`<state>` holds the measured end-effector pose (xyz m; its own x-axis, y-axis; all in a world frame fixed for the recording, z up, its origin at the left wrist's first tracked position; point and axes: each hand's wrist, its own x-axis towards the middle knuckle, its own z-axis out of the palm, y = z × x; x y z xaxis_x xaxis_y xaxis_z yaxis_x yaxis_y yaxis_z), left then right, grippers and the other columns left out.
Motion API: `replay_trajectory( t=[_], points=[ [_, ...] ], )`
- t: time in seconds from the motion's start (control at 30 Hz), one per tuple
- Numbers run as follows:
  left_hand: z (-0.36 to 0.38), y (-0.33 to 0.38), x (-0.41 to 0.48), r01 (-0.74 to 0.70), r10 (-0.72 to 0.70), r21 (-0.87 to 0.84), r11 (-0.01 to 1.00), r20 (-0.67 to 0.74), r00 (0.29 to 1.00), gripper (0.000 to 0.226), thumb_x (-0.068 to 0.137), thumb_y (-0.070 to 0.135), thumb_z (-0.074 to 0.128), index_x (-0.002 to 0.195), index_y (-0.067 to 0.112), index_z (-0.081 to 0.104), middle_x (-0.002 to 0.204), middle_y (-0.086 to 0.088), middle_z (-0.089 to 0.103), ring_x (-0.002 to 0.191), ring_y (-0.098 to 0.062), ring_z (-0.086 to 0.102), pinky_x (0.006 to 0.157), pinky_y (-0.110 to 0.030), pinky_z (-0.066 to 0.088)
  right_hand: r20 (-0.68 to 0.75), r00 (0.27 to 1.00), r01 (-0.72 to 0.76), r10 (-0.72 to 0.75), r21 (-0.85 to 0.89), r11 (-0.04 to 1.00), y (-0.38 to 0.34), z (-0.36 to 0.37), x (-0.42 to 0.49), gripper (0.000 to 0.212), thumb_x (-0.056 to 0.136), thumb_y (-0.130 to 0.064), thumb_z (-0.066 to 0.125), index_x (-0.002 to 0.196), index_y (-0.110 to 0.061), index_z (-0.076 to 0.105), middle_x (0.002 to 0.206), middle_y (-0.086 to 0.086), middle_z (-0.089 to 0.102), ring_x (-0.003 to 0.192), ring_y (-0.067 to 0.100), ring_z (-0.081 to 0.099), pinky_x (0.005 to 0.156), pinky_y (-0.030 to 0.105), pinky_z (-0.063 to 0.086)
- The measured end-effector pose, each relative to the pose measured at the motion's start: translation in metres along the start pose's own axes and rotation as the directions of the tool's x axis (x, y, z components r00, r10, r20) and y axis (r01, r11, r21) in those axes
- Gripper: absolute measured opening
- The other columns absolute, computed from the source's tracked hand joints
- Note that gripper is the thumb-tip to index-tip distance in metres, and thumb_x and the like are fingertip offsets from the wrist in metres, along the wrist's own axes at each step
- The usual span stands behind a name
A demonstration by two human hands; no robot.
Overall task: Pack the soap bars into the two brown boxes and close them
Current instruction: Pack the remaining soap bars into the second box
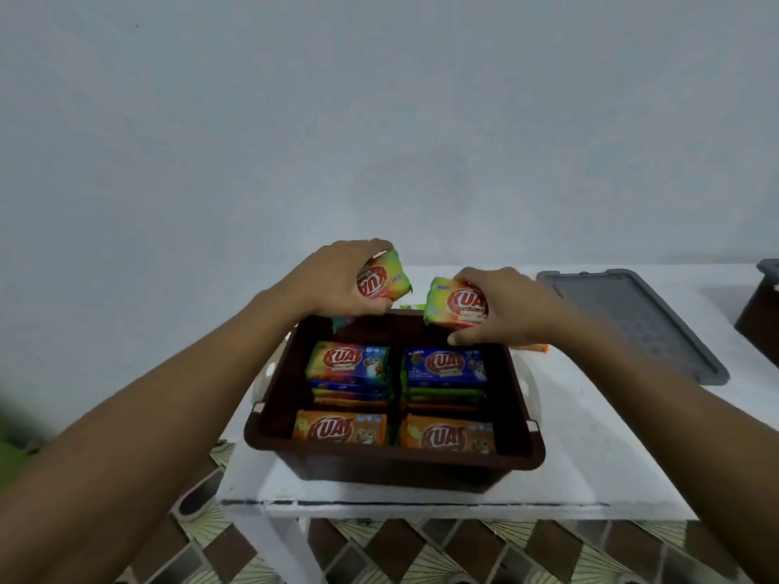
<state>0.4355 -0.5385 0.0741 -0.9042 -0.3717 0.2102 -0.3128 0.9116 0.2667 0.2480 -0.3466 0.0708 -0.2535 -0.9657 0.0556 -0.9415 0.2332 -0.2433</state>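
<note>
White table (590, 457): brown box (392, 461) holds stacked soap bars (446, 366).

both bare forearms stretch forward, converging. the left hand (333, 280) grips a tilted soap bar (385, 280), fingers curled round it. the right hand (506, 305), lower, pinches a second soap bar (455, 303), thumb underneath.

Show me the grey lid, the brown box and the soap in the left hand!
grey lid (632, 324): head view, middle of its flat panel.
brown box (392, 465): head view, on its near front wall.
soap bar (385, 280) in the left hand (337, 276): head view, on the printed wrapper face.
</note>
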Motion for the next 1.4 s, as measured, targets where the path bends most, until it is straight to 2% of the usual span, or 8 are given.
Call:
replay_trajectory(
  t=[0.1, 0.3, 0.47, 0.57, 0.83, 0.97, 1.1, 1.4],
  points=[
    [0.002, 0.006, -0.018, 0.032, -0.011, -0.124, 0.992, 0.165, 0.986, 0.084, 0.073, 0.052, 0.078, 0.142, 0.036, 0.032, 0.106, 0.005, 0.063, 0.088, -0.012, 0.063, 0.076, -0.028, 0.051, 0.165, 0.986, 0.016, -0.018, 0.012, 1.0, -0.011, 0.013, -0.008, 0.083, 0.064, -0.066, 0.076, 0.132, -0.033, 0.04, 0.113, -0.008, 0.059, 0.096, 0.013, 0.058, 0.08, 0.032, 0.052],
    [0.015, 0.011, -0.036, 0.226, -0.138, -0.368, 0.902, 0.25, 0.958, 0.045, 0.068, 0.038, 0.086, 0.084, 0.016, 0.051, 0.081, -0.001, 0.063, 0.07, -0.017, 0.061, 0.064, -0.035, 0.047, 0.269, 0.961, 0.077, -0.068, -0.021, 0.997, -0.015, 0.028, -0.016, 0.08, 0.062, -0.068, 0.075, 0.128, -0.038, 0.041, 0.114, -0.012, 0.057, 0.094, 0.01, 0.056, 0.079, 0.03, 0.051],
    [0.012, 0.002, -0.048, 0.387, -0.178, -0.499, 0.775, 0.415, 0.892, 0.035, 0.074, 0.024, 0.083, 0.089, 0.005, 0.057, 0.075, -0.017, 0.067, 0.071, -0.026, 0.066, 0.065, -0.038, 0.051, 0.338, 0.937, 0.095, -0.092, 0.008, 0.995, -0.019, 0.028, -0.019, 0.075, 0.064, -0.064, 0.077, 0.126, -0.039, 0.041, 0.11, -0.013, 0.055, 0.095, 0.008, 0.055, 0.08, 0.027, 0.051],
    [0.014, -0.003, -0.053, 0.461, -0.163, -0.434, 0.774, 0.568, 0.807, 0.022, 0.09, 0.019, 0.067, 0.111, 0.018, 0.059, 0.097, -0.013, 0.068, 0.091, -0.029, 0.069, 0.069, -0.039, 0.057, 0.392, 0.913, 0.119, -0.112, 0.007, 0.993, -0.021, 0.032, -0.02, 0.075, 0.066, -0.063, 0.076, 0.128, -0.038, 0.041, 0.11, -0.012, 0.055, 0.097, 0.009, 0.056, 0.081, 0.025, 0.05],
    [0.021, 0.009, -0.059, 0.133, -0.132, 0.052, 0.99, 0.694, 0.708, 0.007, 0.091, 0.027, 0.063, 0.09, 0.025, 0.069, 0.097, 0.005, 0.068, 0.092, -0.014, 0.063, 0.08, -0.029, 0.051, 0.567, 0.819, 0.238, -0.088, -0.197, 0.951, -0.038, 0.044, -0.034, 0.064, 0.088, -0.066, 0.048, 0.143, -0.035, 0.039, 0.138, -0.005, 0.051, 0.118, 0.018, 0.051, 0.092, 0.03, 0.043],
    [0.036, 0.014, -0.065, 0.03, -0.037, 0.023, 0.999, 0.728, 0.684, 0.038, 0.087, 0.042, 0.068, 0.121, 0.028, 0.061, 0.108, 0.003, 0.063, 0.098, -0.016, 0.06, 0.086, -0.034, 0.052, 0.535, 0.835, 0.289, -0.13, -0.224, 0.931, -0.04, 0.043, -0.039, 0.049, 0.094, -0.058, 0.044, 0.137, -0.036, 0.047, 0.13, -0.006, 0.058, 0.111, 0.013, 0.054, 0.086, 0.03, 0.049],
    [0.039, 0.008, -0.072, 0.035, -0.006, -0.025, 0.999, 0.728, 0.685, 0.018, 0.086, 0.038, 0.07, 0.1, 0.034, 0.058, 0.107, 0.005, 0.061, 0.098, -0.016, 0.058, 0.086, -0.036, 0.052, 0.563, 0.821, 0.311, -0.099, -0.296, 0.903, -0.035, 0.043, -0.041, 0.044, 0.098, -0.051, 0.04, 0.14, -0.039, 0.042, 0.137, -0.007, 0.052, 0.12, 0.015, 0.05, 0.094, 0.034, 0.048],
    [0.037, 0.012, -0.072, 0.104, -0.046, -0.022, 0.994, 0.791, 0.61, 0.026, 0.085, 0.035, 0.072, 0.107, 0.031, 0.06, 0.107, 0.004, 0.065, 0.098, -0.017, 0.062, 0.086, -0.037, 0.054, 0.676, 0.735, 0.295, -0.053, -0.248, 0.923, -0.032, 0.033, -0.04, 0.051, 0.1, -0.015, 0.04, 0.143, -0.043, 0.038, 0.148, -0.003, 0.04, 0.127, 0.021, 0.041, 0.102, 0.034, 0.041]
  ],
)
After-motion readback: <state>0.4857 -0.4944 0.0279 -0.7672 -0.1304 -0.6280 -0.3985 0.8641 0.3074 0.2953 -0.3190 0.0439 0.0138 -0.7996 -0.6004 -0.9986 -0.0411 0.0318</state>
